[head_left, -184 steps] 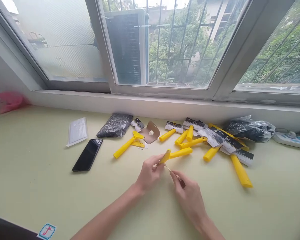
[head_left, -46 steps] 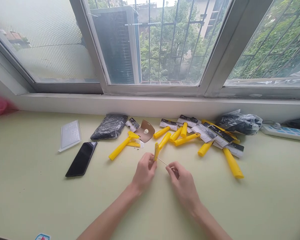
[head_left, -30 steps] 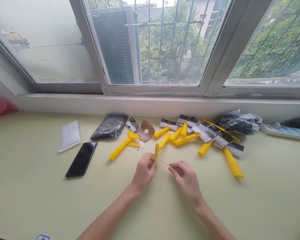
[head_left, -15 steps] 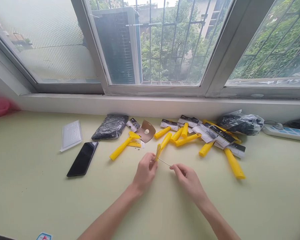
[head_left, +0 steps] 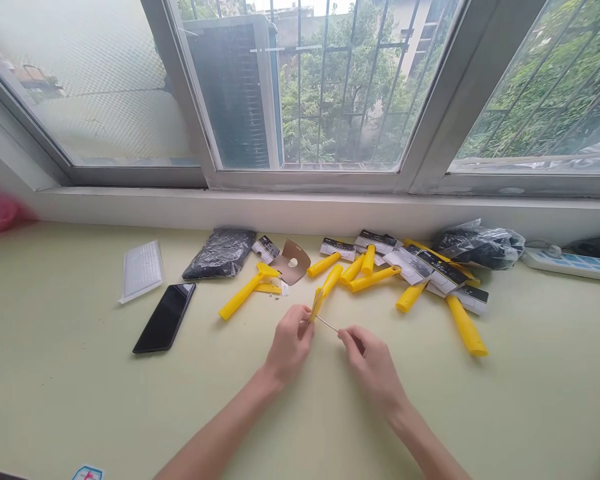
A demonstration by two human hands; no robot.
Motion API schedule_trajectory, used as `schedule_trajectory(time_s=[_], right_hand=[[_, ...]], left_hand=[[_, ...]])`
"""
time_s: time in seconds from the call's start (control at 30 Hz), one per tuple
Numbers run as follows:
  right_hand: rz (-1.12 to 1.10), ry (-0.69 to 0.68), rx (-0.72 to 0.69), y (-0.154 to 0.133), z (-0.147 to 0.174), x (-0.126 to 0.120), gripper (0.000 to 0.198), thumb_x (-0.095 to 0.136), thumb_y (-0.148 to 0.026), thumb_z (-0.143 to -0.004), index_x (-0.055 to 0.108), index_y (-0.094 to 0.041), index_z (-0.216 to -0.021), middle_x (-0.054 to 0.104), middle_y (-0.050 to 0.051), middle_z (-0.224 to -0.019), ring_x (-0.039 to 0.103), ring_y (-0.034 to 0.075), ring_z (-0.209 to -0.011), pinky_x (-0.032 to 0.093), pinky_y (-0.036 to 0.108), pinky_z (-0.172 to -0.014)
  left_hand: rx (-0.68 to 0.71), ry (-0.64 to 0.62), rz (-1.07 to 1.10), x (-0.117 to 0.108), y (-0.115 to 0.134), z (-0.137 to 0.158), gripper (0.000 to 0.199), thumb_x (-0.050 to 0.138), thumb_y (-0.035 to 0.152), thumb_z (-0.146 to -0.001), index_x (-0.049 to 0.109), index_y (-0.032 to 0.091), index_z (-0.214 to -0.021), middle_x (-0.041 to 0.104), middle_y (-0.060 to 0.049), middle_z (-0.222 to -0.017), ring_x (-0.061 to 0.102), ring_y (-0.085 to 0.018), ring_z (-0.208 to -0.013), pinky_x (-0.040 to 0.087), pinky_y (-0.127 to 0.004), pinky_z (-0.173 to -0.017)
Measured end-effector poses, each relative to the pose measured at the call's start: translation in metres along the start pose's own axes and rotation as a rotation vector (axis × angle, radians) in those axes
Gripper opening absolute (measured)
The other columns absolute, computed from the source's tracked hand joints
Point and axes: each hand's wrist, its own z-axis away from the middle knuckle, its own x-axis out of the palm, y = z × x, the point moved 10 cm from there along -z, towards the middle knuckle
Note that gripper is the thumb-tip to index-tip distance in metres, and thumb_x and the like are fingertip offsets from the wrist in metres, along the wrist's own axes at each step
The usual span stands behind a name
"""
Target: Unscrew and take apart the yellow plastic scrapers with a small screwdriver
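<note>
My left hand [head_left: 291, 340] is closed on the head of a yellow scraper [head_left: 333, 278], whose handle points away from me. Between the fingers of my right hand [head_left: 370, 357] is a thin metal rod [head_left: 327, 323]; its far tip meets the scraper head, and my fingers hide its near end. Left of my hands lies another yellow scraper [head_left: 240, 297] beside a loose yellow piece [head_left: 269, 288]. A few tiny dark bits, too small to make out, lie near that piece.
Several yellow-handled scrapers [head_left: 375, 280], some with printed cards, lie behind and to the right. A black phone [head_left: 165, 319], a white plastic-wrapped pack [head_left: 142, 271], a black wrapped bundle [head_left: 221, 253] and a brown card [head_left: 293, 263] are on the left. A power strip [head_left: 575, 263] lies far right.
My right hand has turned slightly around the metal rod, its fingers shifting a little left. The left hand and the scraper stay in place.
</note>
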Motion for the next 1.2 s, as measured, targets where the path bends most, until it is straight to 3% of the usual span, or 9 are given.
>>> schedule_trajectory(time_s=[0.13,0.27,0.43,0.5,0.6,0.8,0.93,1.07,1.2], right_hand=[[-0.069,0.046,-0.035,0.001,-0.001,-0.003,0.023,0.057,-0.043,-0.094,0.062,-0.022,-0.084,0.068,0.004,-0.085,0.061,0.021,-0.078,0.047,0.031,-0.07],[-0.067,0.074,-0.015,0.004,-0.003,-0.003,0.019,0.058,-0.042,-0.092,0.061,-0.023,-0.087,0.066,0.003,-0.087,0.062,0.021,-0.078,0.047,0.03,-0.07],[0.076,0.031,0.05,0.005,0.0,0.002,0.032,0.054,-0.055,-0.094,0.059,-0.026,-0.106,0.053,-0.004,-0.064,0.052,0.019,-0.058,0.039,0.028,-0.058],[0.146,-0.016,0.09,0.006,0.002,0.004,0.036,0.05,-0.062,-0.094,0.059,-0.026,-0.095,0.046,-0.006,-0.056,0.044,0.017,-0.051,0.033,0.028,-0.054],[0.182,-0.041,0.14,0.01,0.004,0.002,0.046,0.038,-0.064,-0.098,0.056,-0.026,-0.079,0.048,-0.004,-0.056,0.042,0.017,-0.051,0.031,0.028,-0.054],[0.119,-0.094,0.115,0.015,0.004,0.0,0.041,0.045,-0.059,-0.096,0.06,-0.025,-0.081,0.06,-0.002,-0.069,0.049,0.017,-0.061,0.035,0.027,-0.058],[0.078,-0.093,0.108,0.017,0.001,-0.002,0.035,0.054,-0.057,-0.093,0.062,-0.025,-0.082,0.064,-0.002,-0.073,0.053,0.018,-0.067,0.039,0.026,-0.062],[0.105,-0.069,0.132,0.02,0.0,-0.003,0.033,0.055,-0.056,-0.092,0.063,-0.025,-0.083,0.066,-0.001,-0.075,0.053,0.018,-0.065,0.04,0.027,-0.061],[0.142,-0.056,0.111,0.019,0.0,-0.004,0.033,0.052,-0.055,-0.094,0.062,-0.025,-0.083,0.065,-0.002,-0.074,0.052,0.017,-0.063,0.039,0.027,-0.06]], left_hand=[[-0.004,-0.009,-0.004,0.001,-0.001,0.0,0.006,0.053,0.021,-0.095,0.052,0.021,-0.089,0.06,-0.005,-0.108,0.062,-0.014,-0.083,0.059,-0.033,-0.081],[0.018,-0.005,-0.036,0.0,0.0,0.0,0.004,0.051,0.019,-0.095,0.055,0.022,-0.096,0.061,-0.005,-0.107,0.062,-0.016,-0.086,0.059,-0.032,-0.079],[0.032,0.003,-0.071,0.0,0.002,-0.001,0.01,0.052,0.017,-0.095,0.059,0.021,-0.1,0.061,-0.005,-0.098,0.062,-0.018,-0.088,0.057,-0.032,-0.079],[0.041,0.001,-0.087,0.001,0.003,-0.001,0.013,0.052,0.016,-0.095,0.062,0.021,-0.1,0.061,-0.005,-0.097,0.061,-0.018,-0.085,0.055,-0.031,-0.078],[0.072,-0.007,-0.13,0.005,0.005,0.0,0.021,0.049,0.013,-0.096,0.065,0.022,-0.106,0.062,-0.006,-0.096,0.06,-0.018,-0.083,0.053,-0.031,-0.077],[0.18,-0.064,-0.321,0.018,0.012,0.005,0.036,0.053,0.009,-0.093,0.058,0.019,-0.128,0.062,-0.009,-0.106,0.06,-0.022,-0.097,0.053,-0.034,-0.085],[0.21,-0.021,-0.377,0.015,0.015,0.005,0.023,0.049,0.011,-0.096,0.062,0.018,-0.113,0.065,-0.007,-0.099,0.06,-0.02,-0.093,0.052,-0.032,-0.083],[0.198,0.028,-0.414,0.01,0.02,0.007,0.015,0.047,0.011,-0.095,0.057,0.019,-0.088,0.061,-0.003,-0.08,0.056,-0.017,-0.074,0.048,-0.028,-0.068],[0.199,0.075,-0.468,-0.005,0.026,0.008,0.01,0.052,0.012,-0.088,0.052,0.02,-0.082,0.058,-0.001,-0.076,0.053,-0.015,-0.068,0.041,-0.026,-0.059]])
